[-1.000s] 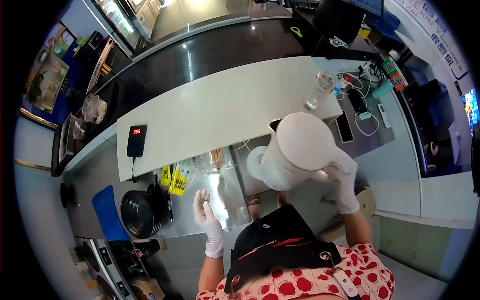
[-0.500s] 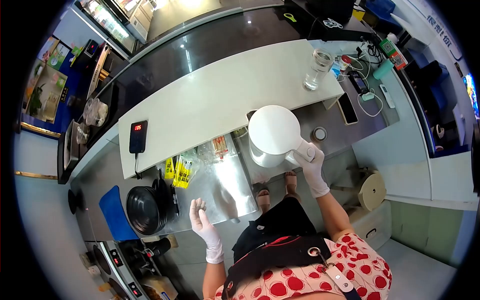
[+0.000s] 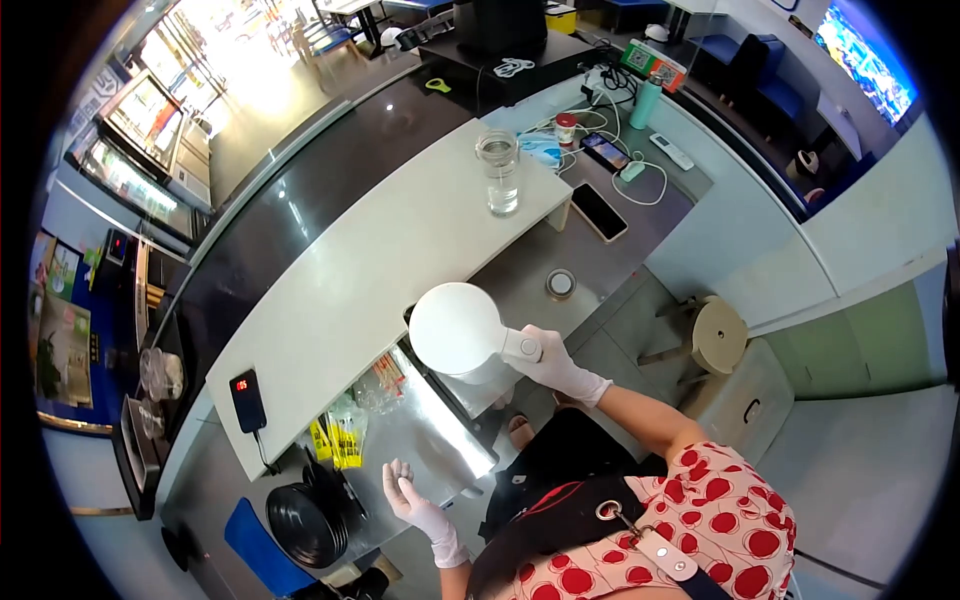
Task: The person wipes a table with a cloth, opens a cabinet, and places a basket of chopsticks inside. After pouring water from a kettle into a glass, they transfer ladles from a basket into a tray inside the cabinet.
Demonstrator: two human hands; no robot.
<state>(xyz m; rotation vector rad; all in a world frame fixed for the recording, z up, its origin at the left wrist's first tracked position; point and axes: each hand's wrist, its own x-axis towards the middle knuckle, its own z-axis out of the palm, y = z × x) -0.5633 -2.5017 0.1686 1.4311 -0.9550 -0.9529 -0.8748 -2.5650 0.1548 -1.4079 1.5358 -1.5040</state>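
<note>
My right hand [image 3: 560, 366], in a white glove, is wrapped round the handle of a white electric kettle [image 3: 455, 328]. The kettle is beside the front edge of the pale raised shelf [image 3: 330, 290], its lid facing up; whether its base touches anything is hidden. In a matching glove, my left hand [image 3: 415, 500] hovers palm up by the counter's near edge. Its fingers are loosely curled, thumb apart, and I see nothing held there. Close to it lie black stacked pans [image 3: 305, 525] and yellow packets [image 3: 343, 436]. A glass jar [image 3: 501, 175] of clear liquid stands on the shelf.
A small round container or lid [image 3: 561, 284] and a phone [image 3: 599, 212] lie on the lower counter. Cables and another phone [image 3: 605, 153] lie farther back. A digital display [image 3: 247, 400] sits at the shelf's left end. A stool [image 3: 720, 338] stands at right.
The view has swung to the right, so the counter and kettle appear farther left. My right hand keeps its hold on the kettle. My left hand stays near the counter edge.
</note>
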